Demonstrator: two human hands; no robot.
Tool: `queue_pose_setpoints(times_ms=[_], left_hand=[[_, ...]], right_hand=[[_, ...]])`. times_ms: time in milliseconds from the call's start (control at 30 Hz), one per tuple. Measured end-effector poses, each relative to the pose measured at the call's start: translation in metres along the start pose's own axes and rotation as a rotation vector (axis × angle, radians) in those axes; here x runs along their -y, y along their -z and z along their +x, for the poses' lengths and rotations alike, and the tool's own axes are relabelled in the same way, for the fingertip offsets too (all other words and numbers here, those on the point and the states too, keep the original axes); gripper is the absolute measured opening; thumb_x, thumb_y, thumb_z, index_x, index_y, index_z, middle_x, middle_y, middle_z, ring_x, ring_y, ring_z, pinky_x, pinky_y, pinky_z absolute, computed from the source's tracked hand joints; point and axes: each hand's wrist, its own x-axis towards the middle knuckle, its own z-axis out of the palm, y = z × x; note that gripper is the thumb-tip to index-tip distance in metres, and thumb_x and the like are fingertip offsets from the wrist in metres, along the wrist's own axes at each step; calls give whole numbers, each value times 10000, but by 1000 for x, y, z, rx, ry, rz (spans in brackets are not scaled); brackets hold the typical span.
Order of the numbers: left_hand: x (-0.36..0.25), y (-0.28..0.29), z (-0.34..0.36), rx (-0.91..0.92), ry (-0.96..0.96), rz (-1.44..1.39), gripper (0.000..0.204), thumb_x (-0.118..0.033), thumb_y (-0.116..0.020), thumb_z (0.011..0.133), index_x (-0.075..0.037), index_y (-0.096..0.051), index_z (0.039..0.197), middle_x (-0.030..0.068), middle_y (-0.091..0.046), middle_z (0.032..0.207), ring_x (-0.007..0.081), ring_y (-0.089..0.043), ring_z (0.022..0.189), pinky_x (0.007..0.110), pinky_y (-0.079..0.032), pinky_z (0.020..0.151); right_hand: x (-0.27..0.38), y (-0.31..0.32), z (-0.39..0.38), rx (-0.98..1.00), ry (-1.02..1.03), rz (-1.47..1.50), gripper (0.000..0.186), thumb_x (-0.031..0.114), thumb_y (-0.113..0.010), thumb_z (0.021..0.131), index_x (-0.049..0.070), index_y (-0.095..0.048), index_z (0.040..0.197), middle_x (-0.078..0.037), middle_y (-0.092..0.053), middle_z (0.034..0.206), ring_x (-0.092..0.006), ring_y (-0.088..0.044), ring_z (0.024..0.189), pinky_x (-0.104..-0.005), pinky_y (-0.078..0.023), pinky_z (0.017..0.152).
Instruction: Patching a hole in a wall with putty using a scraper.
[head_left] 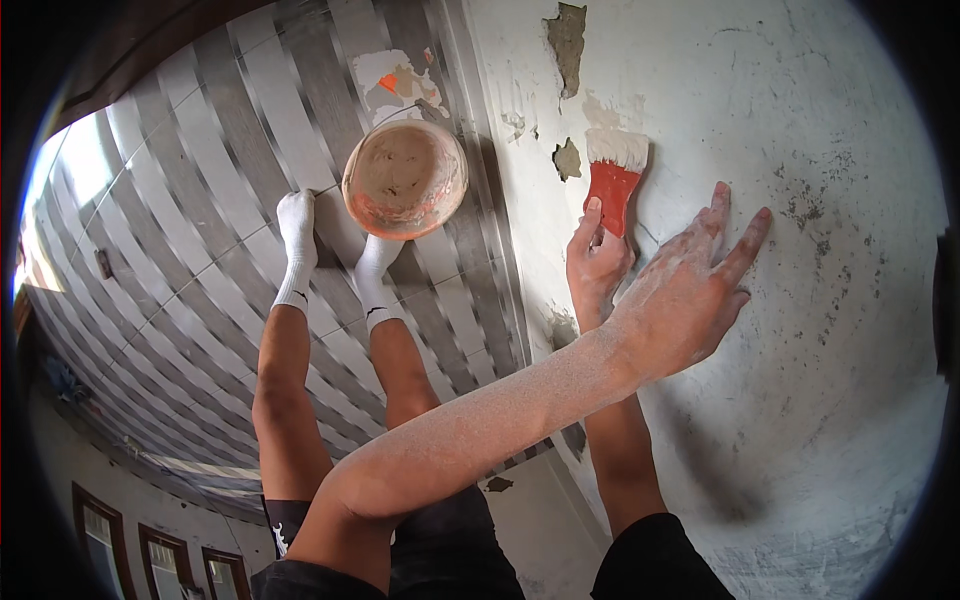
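My left hand (700,290), dusted white, reaches across to the pale wall (800,350) at the right, its fingers spread near or against the surface. Behind it, my right hand (600,260) grips a red putty scraper (612,190) whose blade is coated with pale filler and lies near the wall, just below and right of two chipped patches (566,160). A round bowl (405,180) with beige filler inside and orange-stained sides sits left of the scraper, overlapping my right foot in the view.
My legs (285,390) and white-socked feet extend over a grey striped tiled floor (220,130). A peeled patch with orange shows above the bowl (395,75). Wood-framed openings (160,560) are at lower left, and a small dark object (103,263) lies on the tiles at left.
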Motion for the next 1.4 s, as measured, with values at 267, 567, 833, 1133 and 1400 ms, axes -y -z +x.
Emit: queue_pose_setpoints(times_ms=[267, 567, 833, 1133, 1400], left_hand=[[12, 11, 3, -109, 73, 8, 698, -199, -627, 882, -32, -267, 1457, 357, -236, 1437, 435, -462, 1237, 448, -419, 1021], [91, 47, -34, -566, 331, -129, 397, -172, -592, 926, 43, -538, 1255, 215, -606, 1216, 294, -581, 1167, 374, -460, 974], [161, 58, -29, -534, 592, -234, 411, -230, -569, 905, 32, -572, 1221, 237, -609, 1201, 335, -599, 1121, 403, -479, 948], [154, 94, 11, -473, 481, -124, 456, -308, -575, 927, 47, -572, 1213, 182, -642, 1171, 289, -599, 1142, 363, -444, 998], [62, 162, 89, -276, 151, -75, 672, -483, -590, 876, 1, -465, 1326, 250, -522, 1271, 349, -485, 1232, 460, -390, 1029]], right_hand=[[37, 16, 18, 148, -101, -50, 308, 271, -524, 970, -7, -652, 939, -206, -678, 785, -395, -648, 738, -418, -523, 646], [11, 3, 22, 47, 75, 134, 205, 163, -543, 945, 6, -673, 922, -191, -635, 670, -327, -633, 565, -395, -488, 507], [14, 17, 9, 36, 22, 189, 184, 136, -582, 926, -5, -676, 996, -175, -671, 735, -309, -636, 564, -374, -482, 500], [7, 18, 10, 30, -13, 185, 164, 126, -590, 922, -2, -674, 979, -139, -673, 708, -298, -642, 573, -357, -490, 511], [18, 22, 31, 86, -66, 165, 325, 220, -570, 949, -17, -684, 759, -125, -680, 659, -243, -666, 562, -337, -512, 543]])
